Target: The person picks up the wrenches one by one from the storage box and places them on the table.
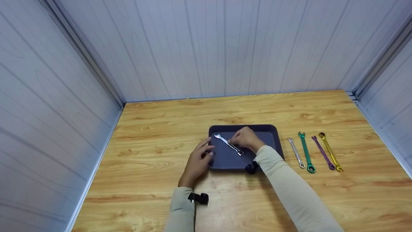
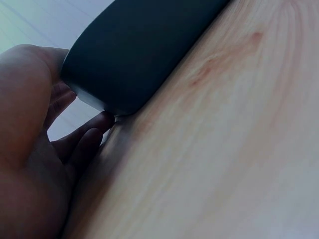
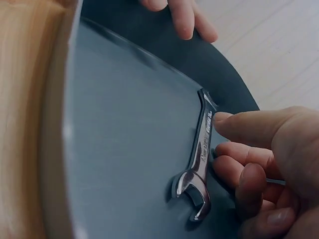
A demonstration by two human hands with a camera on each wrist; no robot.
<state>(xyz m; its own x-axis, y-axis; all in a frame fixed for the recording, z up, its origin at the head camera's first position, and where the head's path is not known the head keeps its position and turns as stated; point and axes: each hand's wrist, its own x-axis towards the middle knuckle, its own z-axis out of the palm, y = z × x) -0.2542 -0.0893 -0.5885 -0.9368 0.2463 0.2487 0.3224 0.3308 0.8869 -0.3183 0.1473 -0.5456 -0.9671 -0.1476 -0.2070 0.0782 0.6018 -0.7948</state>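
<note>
A silver combination wrench [image 1: 225, 140] lies slantwise within the dark rectangular tray [image 1: 268, 140], its open-ended head plain in the right wrist view. My right hand [image 1: 246, 138] reaches over the tray and pinches the wrench's shank at the fingertips. Seen from the right wrist, the thumb [image 3: 244, 124] is against the shank and the other fingers curl beside it. At the tray's left rim my left hand [image 1: 198, 160] rests with relaxed, spread fingers. A few of its fingertips reach over the rim, while others touch the tray's outer wall low down in the left wrist view.
Right of the tray several more wrenches lie roughly side by side on the wooden table [image 1: 154, 161]: silver [image 1: 296, 153], green [image 1: 306, 151], purple [image 1: 323, 153] and yellow [image 1: 331, 152]. Pale panels [image 1: 209, 48] stand along the table's back and sides.
</note>
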